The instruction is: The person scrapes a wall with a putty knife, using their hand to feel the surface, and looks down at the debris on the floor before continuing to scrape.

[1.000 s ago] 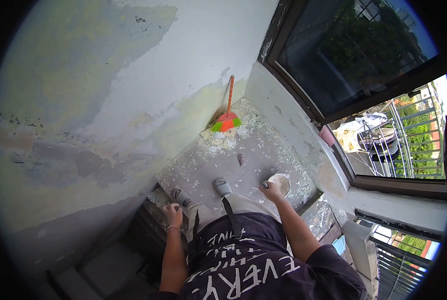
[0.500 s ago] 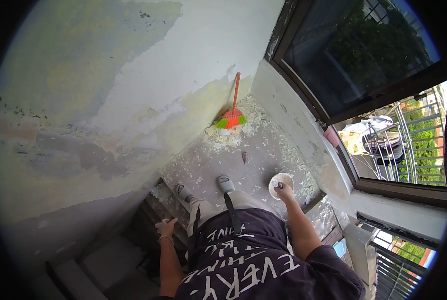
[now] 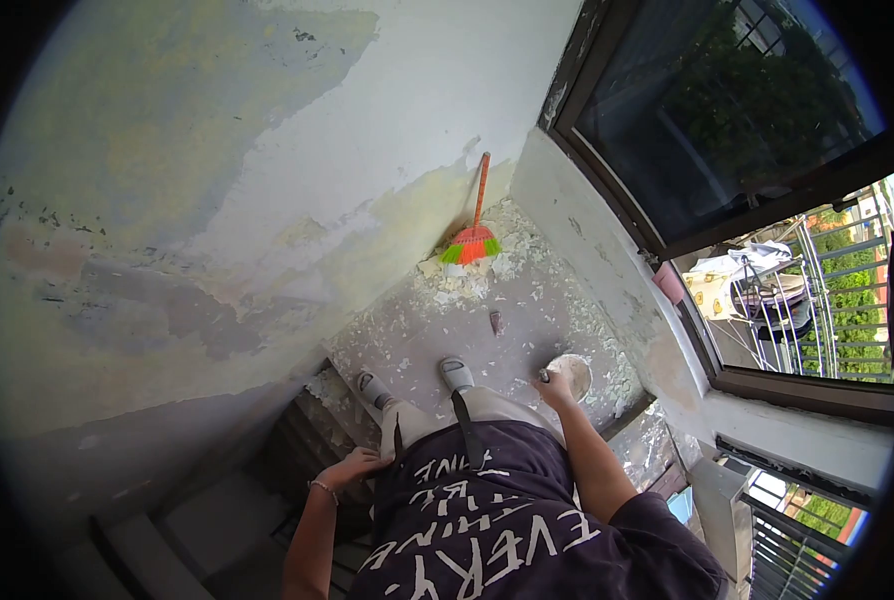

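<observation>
My right hand (image 3: pixel 557 386) is closed around a short dark handle (image 3: pixel 544 376); the rest of that tool is hidden. It is held over the near left edge of a round, pale tub (image 3: pixel 575 374) on the floor. My left hand (image 3: pixel 359 465), with a bracelet at the wrist, is at my left hip. Its fingertips pinch the side of my light trousers (image 3: pixel 404 428), just beside a dark hanging strap (image 3: pixel 464 425). Farther off, an orange-handled broom (image 3: pixel 473 240) with red and green bristles leans on the wall.
Paint flakes litter the landing floor (image 3: pixel 422 335), with a heap under the broom. A small brownish piece (image 3: pixel 496 322) lies mid-floor. Stairs (image 3: pixel 317 430) drop away at my left. Peeling walls (image 3: pixel 297 200) rise ahead, and an open window (image 3: pixel 797 290) is on the right.
My right hand has shifted left from over the tub to its edge, still gripping the handle. My left hand has moved from free air to the trousers at my hip.
</observation>
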Available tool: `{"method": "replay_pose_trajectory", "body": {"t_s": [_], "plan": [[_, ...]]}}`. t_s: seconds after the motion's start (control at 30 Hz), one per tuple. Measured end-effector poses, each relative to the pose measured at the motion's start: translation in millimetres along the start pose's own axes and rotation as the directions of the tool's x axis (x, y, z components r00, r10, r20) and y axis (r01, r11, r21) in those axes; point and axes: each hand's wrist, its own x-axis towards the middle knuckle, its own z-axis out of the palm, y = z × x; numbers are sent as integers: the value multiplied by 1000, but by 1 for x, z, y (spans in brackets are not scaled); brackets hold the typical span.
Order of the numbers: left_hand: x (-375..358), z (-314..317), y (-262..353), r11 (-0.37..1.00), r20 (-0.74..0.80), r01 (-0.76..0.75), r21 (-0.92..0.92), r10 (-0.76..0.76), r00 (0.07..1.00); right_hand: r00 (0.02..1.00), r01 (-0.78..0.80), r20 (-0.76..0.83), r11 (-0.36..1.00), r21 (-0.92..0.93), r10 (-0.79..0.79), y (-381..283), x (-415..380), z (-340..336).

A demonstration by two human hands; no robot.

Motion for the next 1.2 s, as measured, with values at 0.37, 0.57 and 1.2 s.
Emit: {"method": "replay_pose_trajectory", "body": {"t_s": [0.37,0.57,1.2], "plan": [[-135,-16,304,694,-249,-719,36,703,666,995,-35,-101,995,-94,26,45,3,-17],[-166,-17,326,448,-3,-893,-27,894,449,989,58,-126,992,-109,-72,36,14,-7],[-158,-9,370,211,-786,-970,121,618,36,977,178,-103,979,-104,-188,31,23,1]]}}
